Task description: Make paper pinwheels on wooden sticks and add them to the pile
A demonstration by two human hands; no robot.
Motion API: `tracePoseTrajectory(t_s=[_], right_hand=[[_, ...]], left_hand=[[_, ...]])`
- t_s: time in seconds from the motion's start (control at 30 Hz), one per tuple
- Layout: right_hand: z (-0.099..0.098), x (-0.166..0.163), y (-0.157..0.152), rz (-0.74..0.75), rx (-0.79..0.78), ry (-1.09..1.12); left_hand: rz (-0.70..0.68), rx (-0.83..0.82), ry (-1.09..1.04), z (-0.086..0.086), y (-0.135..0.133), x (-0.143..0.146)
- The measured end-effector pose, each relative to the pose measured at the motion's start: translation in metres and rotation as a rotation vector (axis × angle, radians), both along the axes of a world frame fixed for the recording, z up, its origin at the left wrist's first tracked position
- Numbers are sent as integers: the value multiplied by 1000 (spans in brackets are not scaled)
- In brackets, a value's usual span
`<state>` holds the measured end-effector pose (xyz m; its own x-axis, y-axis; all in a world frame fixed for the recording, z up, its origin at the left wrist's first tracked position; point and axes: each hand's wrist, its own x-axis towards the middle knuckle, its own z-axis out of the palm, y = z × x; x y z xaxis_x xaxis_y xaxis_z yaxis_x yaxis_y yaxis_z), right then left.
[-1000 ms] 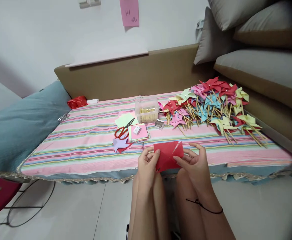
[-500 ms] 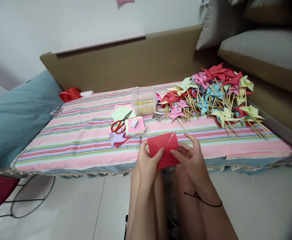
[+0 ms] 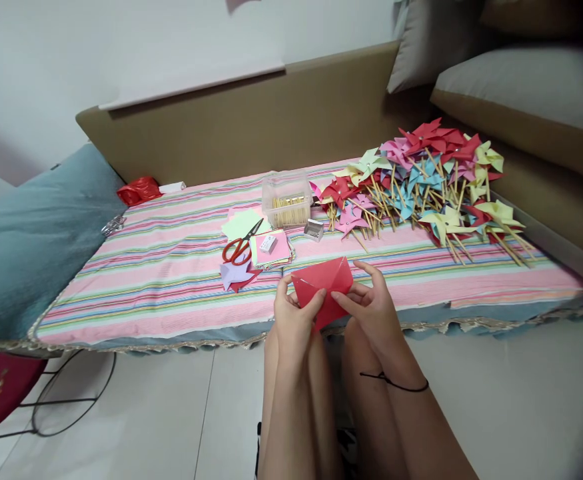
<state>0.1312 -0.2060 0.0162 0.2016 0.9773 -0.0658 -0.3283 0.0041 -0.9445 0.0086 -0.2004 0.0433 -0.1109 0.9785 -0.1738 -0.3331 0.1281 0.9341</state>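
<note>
A square of red paper with slits running in from its corners is held above my knees, near the front edge of the striped cloth. My left hand grips its left side, thumb on top and fingers behind. On the right side my right hand pinches the same sheet, thumb in front, forefinger raised off it. Beyond the hands lie orange-handled scissors, a stack of coloured paper squares with a small white box on top, and cut purple paper.
A clear tub of wooden sticks stands behind an open small box. Many paper pinwheels are heaped at the right. A red plastic bag rests at the back left. A red stool stands on the floor at left.
Both hands still hold the red paper, and the right hand has shifted slightly left. A slit at the paper's left corner now shows along with the one at the right. The view has shifted slightly.
</note>
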Motion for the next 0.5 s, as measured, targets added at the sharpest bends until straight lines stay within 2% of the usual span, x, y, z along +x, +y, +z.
tracePoseTrajectory(t_s=[0.3,0.5], right_hand=[[2,-2,0,-89,-18,-17],[9,-3,-2,-45,-43,-4]], left_hand=[[-21,28,-115,1,0,-7],[-40,-22,-18,1,-1,-10]])
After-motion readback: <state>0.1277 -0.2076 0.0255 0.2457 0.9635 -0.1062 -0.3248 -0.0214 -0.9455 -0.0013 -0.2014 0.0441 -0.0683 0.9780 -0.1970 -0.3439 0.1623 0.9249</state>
